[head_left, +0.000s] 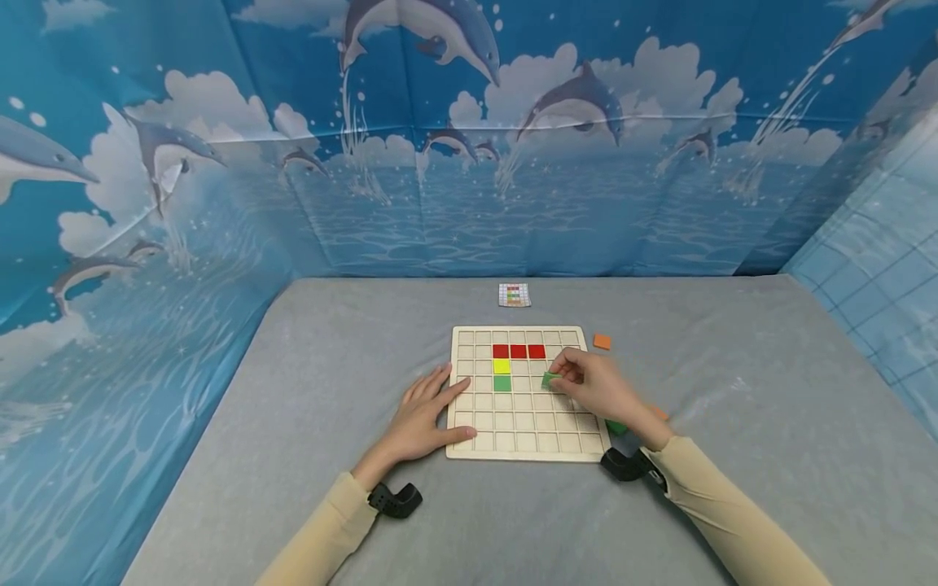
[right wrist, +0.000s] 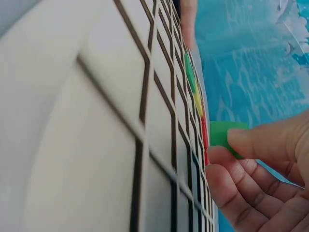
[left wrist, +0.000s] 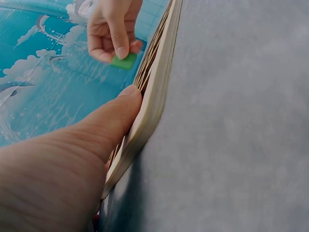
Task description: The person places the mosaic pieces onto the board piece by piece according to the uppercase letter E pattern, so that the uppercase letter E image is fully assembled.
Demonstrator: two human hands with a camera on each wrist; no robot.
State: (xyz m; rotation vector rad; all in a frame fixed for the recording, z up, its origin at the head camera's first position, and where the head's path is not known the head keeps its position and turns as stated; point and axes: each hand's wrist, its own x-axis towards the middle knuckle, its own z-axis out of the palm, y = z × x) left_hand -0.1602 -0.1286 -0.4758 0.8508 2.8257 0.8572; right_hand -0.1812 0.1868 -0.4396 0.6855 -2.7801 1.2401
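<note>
A wooden grid board (head_left: pixel 523 443) lies on the grey cloth. In its squares sit three red tiles (head_left: pixel 518 352) in a row, then a yellow tile (head_left: pixel 501 366) and a green tile (head_left: pixel 501 383) below the leftmost red one. My right hand (head_left: pixel 597 387) pinches another green tile (right wrist: pixel 224 135) between thumb and fingers, over the board's right half. My left hand (head_left: pixel 421 419) rests with spread, straight fingers on the board's left edge. In the left wrist view its thumb (left wrist: pixel 116 116) lies along the rim.
A small card (head_left: pixel 514 295) with a coloured grid pattern lies behind the board. To the right are an orange tile (head_left: pixel 602 342), another orange piece (head_left: pixel 658 413) partly behind the right wrist, and green pieces (head_left: pixel 617 427) by the board's edge. A dolphin-print curtain (head_left: pixel 469 203) hangs behind.
</note>
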